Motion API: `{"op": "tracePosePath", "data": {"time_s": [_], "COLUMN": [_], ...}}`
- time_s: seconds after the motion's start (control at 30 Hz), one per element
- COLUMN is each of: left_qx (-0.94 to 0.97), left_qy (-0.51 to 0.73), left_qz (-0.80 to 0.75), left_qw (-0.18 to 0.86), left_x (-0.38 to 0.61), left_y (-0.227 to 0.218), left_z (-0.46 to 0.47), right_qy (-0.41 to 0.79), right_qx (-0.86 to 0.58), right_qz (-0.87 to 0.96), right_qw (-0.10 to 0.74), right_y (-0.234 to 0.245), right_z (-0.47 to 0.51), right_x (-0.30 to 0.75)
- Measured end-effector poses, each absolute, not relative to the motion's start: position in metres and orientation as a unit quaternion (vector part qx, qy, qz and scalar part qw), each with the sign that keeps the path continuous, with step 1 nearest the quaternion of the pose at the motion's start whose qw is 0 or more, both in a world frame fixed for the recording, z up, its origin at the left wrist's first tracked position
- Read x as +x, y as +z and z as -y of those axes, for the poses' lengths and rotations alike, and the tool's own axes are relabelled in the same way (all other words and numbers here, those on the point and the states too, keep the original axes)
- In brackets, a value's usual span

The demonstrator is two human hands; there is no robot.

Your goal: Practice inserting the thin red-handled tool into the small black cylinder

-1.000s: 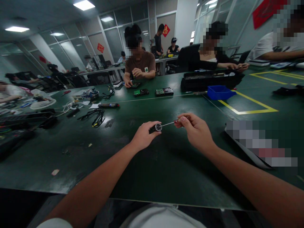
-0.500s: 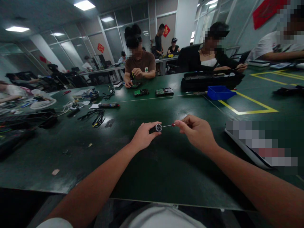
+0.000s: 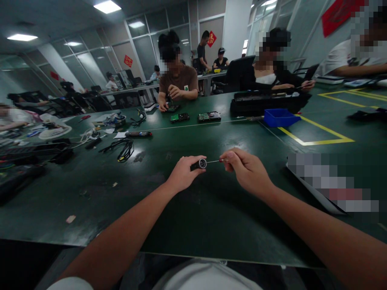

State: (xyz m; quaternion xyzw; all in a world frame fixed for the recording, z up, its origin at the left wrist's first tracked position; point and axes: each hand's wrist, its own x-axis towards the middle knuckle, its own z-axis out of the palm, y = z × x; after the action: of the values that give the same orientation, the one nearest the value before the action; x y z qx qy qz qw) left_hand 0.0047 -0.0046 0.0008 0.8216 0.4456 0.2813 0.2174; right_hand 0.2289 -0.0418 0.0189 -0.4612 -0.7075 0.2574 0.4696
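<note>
My left hand [image 3: 183, 174] is closed round a small black cylindrical part with a silvery round end [image 3: 200, 164], held just above the green table [image 3: 193, 213]. My right hand [image 3: 245, 170] pinches a thin screwdriver [image 3: 217, 161] with a red handle end. Its metal shaft points left and its tip meets the silvery end of the part. Both forearms reach in from the bottom of the view.
A black cable [image 3: 122, 150] and a pen-like tool [image 3: 138, 133] lie at the left. Circuit boards [image 3: 209, 117], a blue bin [image 3: 279, 117] and a long black tray [image 3: 263, 102] sit farther back. Other people work across the table. Yellow tape [image 3: 320, 135] marks the right side.
My right hand has moved left toward the part, so less of the screwdriver shaft shows between the hands. My left hand has stayed nearly still.
</note>
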Motion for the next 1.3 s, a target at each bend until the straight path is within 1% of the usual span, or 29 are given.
{"op": "tracePosePath", "data": {"time_s": [0.17, 0.33, 0.4, 0.47, 0.53, 0.7, 0.8, 0.9, 1.1, 1.3], "left_qx": [0.821, 0.824, 0.828, 0.833, 0.835, 0.838, 0.835, 0.834, 0.829, 0.830], "left_qy": [0.286, 0.281, 0.288, 0.296, 0.298, 0.285, 0.284, 0.283, 0.287, 0.285], "left_qz": [-0.444, -0.445, -0.438, -0.431, -0.429, -0.432, -0.437, -0.440, -0.449, -0.448], "left_qw": [0.216, 0.210, 0.198, 0.182, 0.172, 0.172, 0.173, 0.176, 0.171, 0.172], "left_x": [0.005, 0.007, 0.007, 0.007, 0.007, 0.006, 0.006, 0.007, 0.007, 0.007], "left_y": [0.000, 0.004, 0.005, 0.005, 0.004, 0.003, 0.004, 0.004, 0.002, 0.004], "left_z": [0.005, 0.008, 0.008, 0.007, 0.006, 0.005, 0.007, 0.007, 0.006, 0.008], "right_qy": [0.353, 0.437, 0.496, 0.562, 0.579, 0.487, 0.415, 0.370, 0.346, 0.328], "right_qx": [-0.449, -0.428, -0.417, -0.404, -0.399, -0.417, -0.435, -0.447, -0.456, -0.478], "right_qz": [0.612, 0.524, 0.465, 0.412, 0.391, 0.442, 0.506, 0.548, 0.579, 0.575], "right_qw": [0.546, 0.593, 0.604, 0.593, 0.594, 0.628, 0.618, 0.602, 0.581, 0.578], "right_y": [0.014, 0.009, 0.008, 0.009, 0.010, 0.007, 0.005, 0.005, 0.012, 0.014], "right_z": [0.038, 0.029, 0.024, 0.021, 0.019, 0.021, 0.024, 0.027, 0.032, 0.032], "right_x": [0.225, 0.225, 0.227, 0.229, 0.231, 0.228, 0.227, 0.227, 0.226, 0.226]}}
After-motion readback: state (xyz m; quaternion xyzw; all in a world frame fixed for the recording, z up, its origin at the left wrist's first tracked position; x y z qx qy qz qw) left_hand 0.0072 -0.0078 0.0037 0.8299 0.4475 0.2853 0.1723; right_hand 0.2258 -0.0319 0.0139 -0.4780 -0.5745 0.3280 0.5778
